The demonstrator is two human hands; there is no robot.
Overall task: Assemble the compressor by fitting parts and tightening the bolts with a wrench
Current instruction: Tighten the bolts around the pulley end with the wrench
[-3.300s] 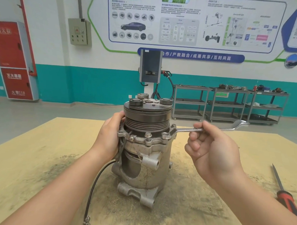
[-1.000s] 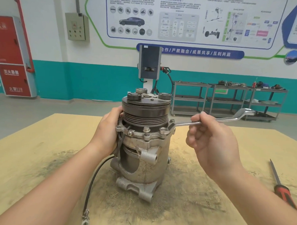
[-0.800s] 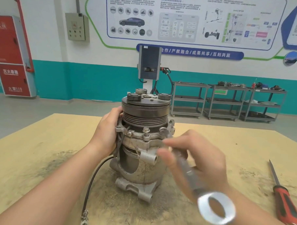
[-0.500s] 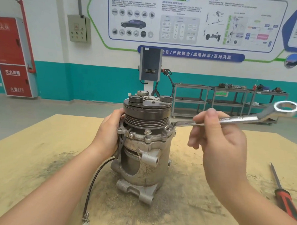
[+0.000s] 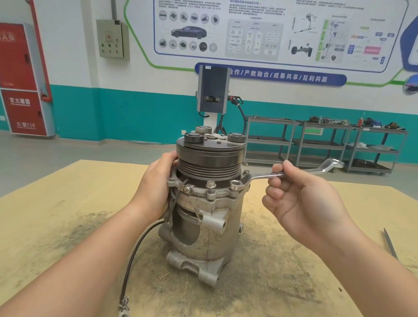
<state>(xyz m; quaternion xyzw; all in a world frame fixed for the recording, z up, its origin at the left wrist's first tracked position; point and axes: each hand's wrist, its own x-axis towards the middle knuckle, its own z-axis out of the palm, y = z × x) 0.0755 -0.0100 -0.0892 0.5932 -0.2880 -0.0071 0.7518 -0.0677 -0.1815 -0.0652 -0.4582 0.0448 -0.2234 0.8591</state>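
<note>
Steel wrench (image 5: 296, 173) reseated on flange bolt (image 5: 245, 172) after swing-back; right hand (image 5: 304, 201) pinches shank, left hand (image 5: 157, 187) grips compressor (image 5: 206, 206); tightening continues

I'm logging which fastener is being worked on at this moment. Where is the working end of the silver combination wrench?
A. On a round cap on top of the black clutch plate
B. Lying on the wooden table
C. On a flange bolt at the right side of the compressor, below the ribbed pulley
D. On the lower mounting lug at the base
C: the silver combination wrench, held by the right hand, has its end seated on a flange bolt at the right of the grey metal compressor.
</note>
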